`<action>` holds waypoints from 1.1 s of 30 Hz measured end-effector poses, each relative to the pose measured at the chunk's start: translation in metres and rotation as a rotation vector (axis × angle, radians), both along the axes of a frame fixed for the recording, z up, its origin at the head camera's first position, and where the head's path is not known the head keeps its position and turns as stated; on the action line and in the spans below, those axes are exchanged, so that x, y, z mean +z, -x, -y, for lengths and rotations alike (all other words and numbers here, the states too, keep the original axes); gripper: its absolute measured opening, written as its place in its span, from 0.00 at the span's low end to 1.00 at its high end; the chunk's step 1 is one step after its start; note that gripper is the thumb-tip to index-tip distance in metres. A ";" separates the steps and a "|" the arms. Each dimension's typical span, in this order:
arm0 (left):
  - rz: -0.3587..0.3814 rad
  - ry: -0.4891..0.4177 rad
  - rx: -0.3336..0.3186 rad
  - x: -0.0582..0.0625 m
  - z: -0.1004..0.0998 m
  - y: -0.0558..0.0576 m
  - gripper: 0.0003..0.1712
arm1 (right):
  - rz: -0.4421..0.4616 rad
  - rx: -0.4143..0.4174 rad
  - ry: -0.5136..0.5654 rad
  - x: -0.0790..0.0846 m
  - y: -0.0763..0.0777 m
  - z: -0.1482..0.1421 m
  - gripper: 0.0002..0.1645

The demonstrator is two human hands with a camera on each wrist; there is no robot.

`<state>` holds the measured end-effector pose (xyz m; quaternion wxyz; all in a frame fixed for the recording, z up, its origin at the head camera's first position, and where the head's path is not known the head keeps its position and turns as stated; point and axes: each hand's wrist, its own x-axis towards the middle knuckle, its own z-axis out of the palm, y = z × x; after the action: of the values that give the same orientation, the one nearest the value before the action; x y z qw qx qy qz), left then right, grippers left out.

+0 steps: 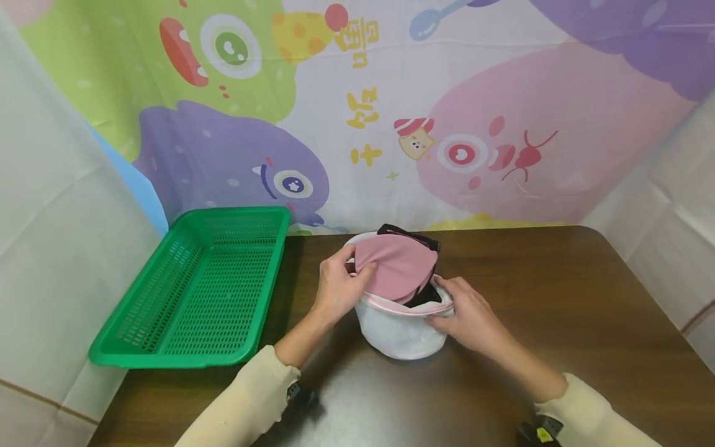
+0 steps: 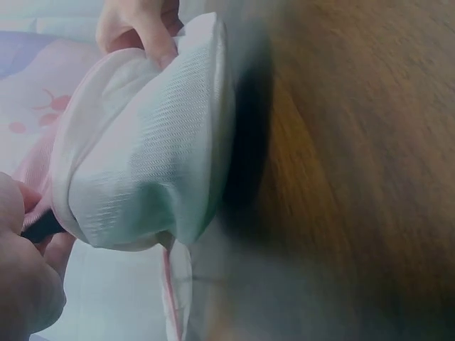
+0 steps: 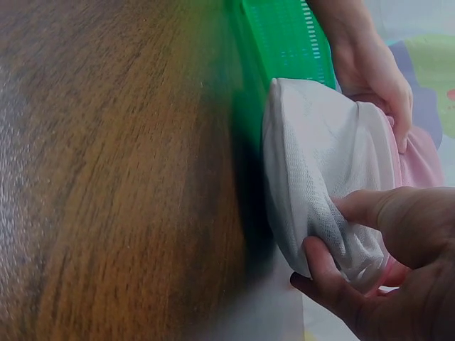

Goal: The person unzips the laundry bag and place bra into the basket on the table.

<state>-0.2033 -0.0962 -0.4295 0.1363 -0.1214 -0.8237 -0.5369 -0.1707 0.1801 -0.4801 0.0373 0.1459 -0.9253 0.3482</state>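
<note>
- Now our left grip (image 1: pixel 342 284) pinches the pink cloth (image 1: pixel 391 264), partly inside the white mesh bag (image 1: pixel 399 332).
- Our right grip (image 1: pixel 470 315) pinches that bag's rim.
- At left, 1 green basket (image 1: pixel 218 292) shares our surface (image 1: pixel 586 310).

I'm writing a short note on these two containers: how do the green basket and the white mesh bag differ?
The green basket is rectangular and stiff-looking, while the white mesh bag is rounded, its soft wall creased. The green basket is clearly larger than the white mesh bag. The green basket's slotted floor is in view, whereas a pink cloth piece and black strap stick out of the white mesh bag. Both are open.
</note>
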 end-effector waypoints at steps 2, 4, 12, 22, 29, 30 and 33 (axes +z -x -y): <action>-0.006 -0.012 -0.005 0.002 0.000 0.001 0.20 | 0.004 -0.001 -0.002 0.000 0.000 0.000 0.50; -0.008 -0.017 -0.004 0.004 -0.001 0.001 0.20 | 0.043 -0.002 0.000 0.013 -0.005 0.004 0.51; 0.018 -0.030 0.028 0.011 -0.001 0.001 0.18 | 0.057 -0.011 0.002 0.019 -0.010 0.007 0.49; 0.048 -0.100 0.056 0.012 0.000 0.004 0.16 | 0.010 -0.002 0.009 0.010 -0.006 0.004 0.49; 0.037 -0.122 0.095 0.016 0.000 0.006 0.16 | 0.060 -0.007 -0.011 0.028 -0.014 0.011 0.48; 0.037 -0.127 0.099 0.017 0.000 0.006 0.16 | 0.066 -0.010 -0.013 0.030 -0.014 0.012 0.48; 0.038 -0.138 0.110 0.019 0.000 0.007 0.18 | 0.070 -0.013 -0.019 0.032 -0.015 0.012 0.48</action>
<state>-0.2099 -0.0960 -0.4102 0.1578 -0.0563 -0.7926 -0.5862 -0.1554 0.1676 -0.4482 0.0059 0.1280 -0.9302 0.3439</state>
